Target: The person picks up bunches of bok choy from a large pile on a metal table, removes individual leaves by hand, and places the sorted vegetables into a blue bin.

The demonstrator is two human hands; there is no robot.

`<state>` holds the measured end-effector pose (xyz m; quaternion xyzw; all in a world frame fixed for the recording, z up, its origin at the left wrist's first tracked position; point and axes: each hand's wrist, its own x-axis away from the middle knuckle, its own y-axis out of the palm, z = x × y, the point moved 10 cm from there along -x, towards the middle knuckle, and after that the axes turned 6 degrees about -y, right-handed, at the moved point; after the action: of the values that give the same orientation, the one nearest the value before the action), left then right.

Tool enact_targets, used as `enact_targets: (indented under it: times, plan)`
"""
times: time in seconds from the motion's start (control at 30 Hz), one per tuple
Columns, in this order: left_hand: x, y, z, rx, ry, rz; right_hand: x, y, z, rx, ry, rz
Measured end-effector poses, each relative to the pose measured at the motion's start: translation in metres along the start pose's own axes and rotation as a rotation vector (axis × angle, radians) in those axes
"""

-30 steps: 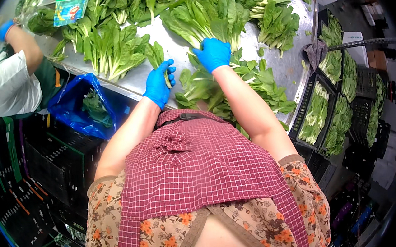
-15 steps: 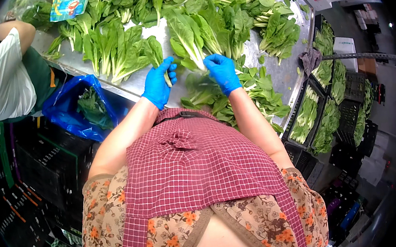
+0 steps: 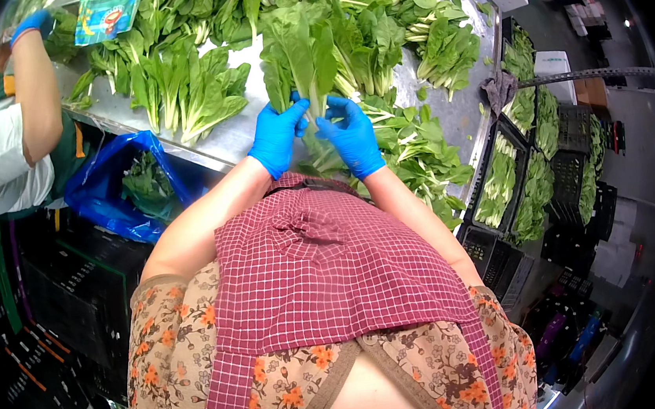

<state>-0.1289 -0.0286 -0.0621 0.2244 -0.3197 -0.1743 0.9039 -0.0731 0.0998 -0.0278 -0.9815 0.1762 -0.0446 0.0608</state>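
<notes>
Both my hands wear blue gloves and meet over the near edge of the metal table (image 3: 477, 123). My left hand (image 3: 277, 137) is closed round the stems of upright leafy greens (image 3: 301, 53), whose broad leaves point away from me. Close beside it, my right hand (image 3: 351, 135) has its thumb and fingers curled at the same stems; its fingertips seem to touch the bunch. More loose greens (image 3: 417, 148) lie beside and below my right hand. A row of greens (image 3: 195, 95) rests on the table to the left of my hands.
A blue plastic bag (image 3: 97, 187) with leaves inside hangs open at the left, near a co-worker's arm (image 3: 39, 114). Black crates of greens (image 3: 499, 180) stand along the right side. A bright printed pouch (image 3: 108, 14) and a grey cloth (image 3: 500, 93) lie on the table.
My hands have come together, bringing the leaf from my left hand against the greens in my right. The co-worker's arm at the left has reached forward over the table.
</notes>
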Motion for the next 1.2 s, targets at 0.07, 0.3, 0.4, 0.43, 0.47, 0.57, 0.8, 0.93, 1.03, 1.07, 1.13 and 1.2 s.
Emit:
enact_targets:
  times: [0.07,0.3,0.4,0.43,0.47,0.57,0.8,0.93,1.03,1.07,1.13,1.2]
  plan:
    - [0.002,0.003,0.003,-0.060,0.020,-0.009,0.004,0.005,0.001,-0.157,0.090,-0.049]
    - [0.003,-0.001,-0.005,0.003,0.003,0.081,0.010,0.000,0.010,-0.368,0.128,0.074]
    - [0.002,0.002,-0.004,0.030,0.005,0.061,0.009,0.000,0.012,-0.393,0.121,0.068]
    - [0.003,0.005,-0.002,0.034,0.018,0.044,0.009,0.002,0.011,-0.401,0.119,0.056]
    - [0.002,0.009,0.001,0.039,0.056,0.000,0.010,0.000,0.009,-0.386,0.140,0.073]
    - [0.003,0.013,0.003,0.020,0.036,0.027,0.010,-0.006,0.020,-0.423,0.189,0.083]
    - [-0.001,0.016,0.005,0.038,0.097,0.000,0.008,0.009,-0.005,-0.370,0.178,-0.040]
    - [0.000,0.018,0.000,0.033,0.074,0.023,0.007,0.003,0.011,-0.376,0.198,0.001]
    - [-0.008,0.009,-0.020,0.080,-0.073,0.045,0.008,-0.003,0.013,-0.389,0.166,0.055]
    - [-0.010,0.005,-0.028,0.102,-0.136,0.047,0.008,-0.006,0.011,-0.388,0.149,0.076]
    - [-0.008,0.007,-0.047,0.074,-0.301,0.021,0.007,-0.009,0.004,-0.394,0.106,0.087]
    - [-0.006,0.011,-0.061,0.081,-0.423,-0.059,0.002,-0.013,0.004,-0.417,0.055,0.120]
